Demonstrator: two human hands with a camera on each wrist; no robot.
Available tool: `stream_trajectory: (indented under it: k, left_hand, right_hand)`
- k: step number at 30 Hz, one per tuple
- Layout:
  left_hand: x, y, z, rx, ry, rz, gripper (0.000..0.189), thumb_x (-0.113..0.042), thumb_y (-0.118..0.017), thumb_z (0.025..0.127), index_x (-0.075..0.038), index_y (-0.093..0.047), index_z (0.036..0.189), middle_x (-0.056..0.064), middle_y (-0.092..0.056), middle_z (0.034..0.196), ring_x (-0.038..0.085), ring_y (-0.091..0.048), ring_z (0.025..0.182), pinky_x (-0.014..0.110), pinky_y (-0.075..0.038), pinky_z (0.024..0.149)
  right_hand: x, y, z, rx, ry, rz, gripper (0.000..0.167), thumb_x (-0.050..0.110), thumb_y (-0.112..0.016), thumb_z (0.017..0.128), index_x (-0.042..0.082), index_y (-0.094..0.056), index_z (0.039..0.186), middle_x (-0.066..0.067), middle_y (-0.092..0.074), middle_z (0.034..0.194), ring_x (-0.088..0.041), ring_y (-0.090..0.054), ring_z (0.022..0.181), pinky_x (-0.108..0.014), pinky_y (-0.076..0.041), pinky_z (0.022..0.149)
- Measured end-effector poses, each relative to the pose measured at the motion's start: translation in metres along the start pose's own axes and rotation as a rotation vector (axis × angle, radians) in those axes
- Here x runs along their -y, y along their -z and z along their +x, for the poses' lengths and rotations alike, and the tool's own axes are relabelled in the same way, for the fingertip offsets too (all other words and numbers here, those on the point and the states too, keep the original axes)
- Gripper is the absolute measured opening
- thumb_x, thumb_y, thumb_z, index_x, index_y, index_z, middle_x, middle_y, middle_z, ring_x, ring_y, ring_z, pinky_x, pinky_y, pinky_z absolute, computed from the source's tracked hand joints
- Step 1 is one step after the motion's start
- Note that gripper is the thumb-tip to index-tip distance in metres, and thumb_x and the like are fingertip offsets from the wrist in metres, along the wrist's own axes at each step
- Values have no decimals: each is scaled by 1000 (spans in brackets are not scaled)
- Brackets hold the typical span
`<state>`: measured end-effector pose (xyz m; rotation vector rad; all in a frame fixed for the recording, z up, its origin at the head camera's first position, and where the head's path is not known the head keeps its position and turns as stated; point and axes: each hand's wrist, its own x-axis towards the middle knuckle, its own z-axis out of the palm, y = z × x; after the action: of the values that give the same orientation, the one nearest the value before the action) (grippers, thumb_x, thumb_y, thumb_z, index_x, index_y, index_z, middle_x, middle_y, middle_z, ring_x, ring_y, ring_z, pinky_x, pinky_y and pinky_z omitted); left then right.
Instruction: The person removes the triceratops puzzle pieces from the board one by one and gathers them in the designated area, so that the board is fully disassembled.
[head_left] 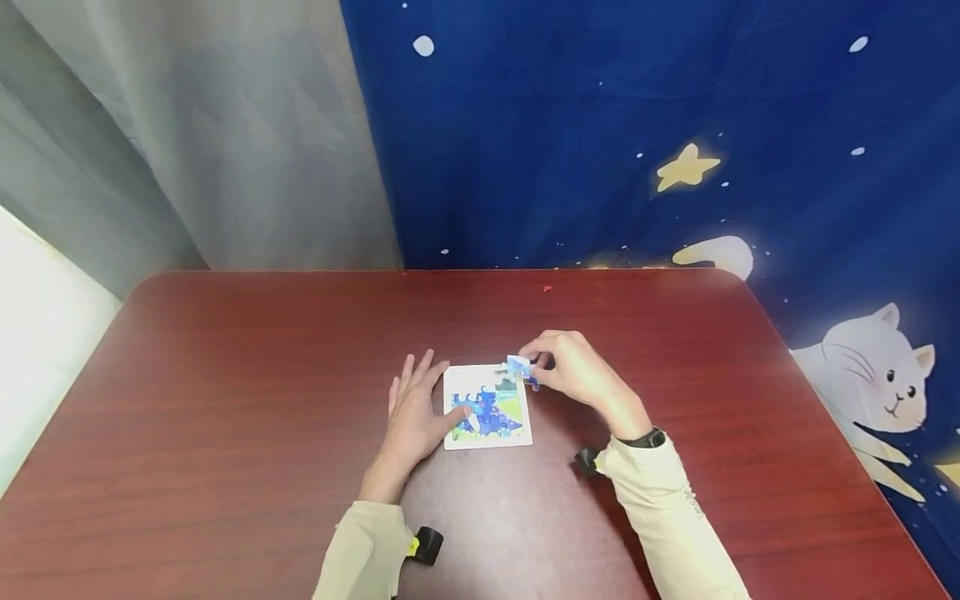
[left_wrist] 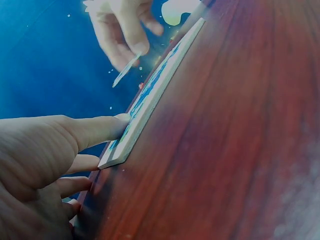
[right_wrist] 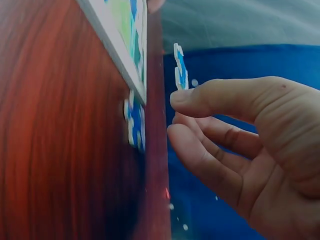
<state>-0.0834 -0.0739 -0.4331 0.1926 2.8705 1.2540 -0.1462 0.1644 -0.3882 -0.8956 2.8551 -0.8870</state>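
A small jigsaw puzzle in a white frame lies flat on the table, its blue and green picture partly filled, with white bare area toward the upper left. My right hand pinches a blue and white puzzle piece between thumb and fingers, above the frame's upper right corner. In the right wrist view that held piece is raised off the board. Another puzzle piece lies on the table against the frame's edge. My left hand has its thumb resting on the puzzle, its other fingers spread along the left edge.
The reddish-brown wooden table extends around the puzzle on all sides. A tiny red scrap lies near the far edge. Behind stand a grey curtain and a blue curtain with stars and a cat.
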Motion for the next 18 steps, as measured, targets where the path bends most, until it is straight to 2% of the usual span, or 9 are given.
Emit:
stream_trajectory:
  k: [5, 11, 18]
  left_hand:
    - [-2, 1, 1, -7, -4, 2, 70, -25, -78, 75, -4, -47, 135, 14, -27, 149, 31, -7, 140, 52, -3, 109]
    - [-3, 1, 1, -2, 3, 9, 70, -25, -78, 75, -4, -48, 135, 14, -27, 149, 31, -7, 140, 53, -3, 109]
    - [-1, 2, -1, -3, 15, 9, 70, -26, -78, 75, -5, -48, 135, 13, -27, 149, 30, -7, 140, 52, -2, 109]
  right_hand:
    - [-11, 10, -8, -24, -38, -3, 20, -2, -70, 75, 4, -68, 94, -3, -64, 81, -15, -60, 71, -32, -51, 65]
    - [-26, 16, -19, -37, -95, -6, 21, -4, -69, 74, 5, -68, 93, -3, -62, 81, -18, -59, 72, -32, -49, 66]
    - [-36, 17, -23, -28, -98, 4, 21, -5, -69, 73, 5, -67, 91, -2, -62, 79, -19, -59, 73, -35, -49, 67]
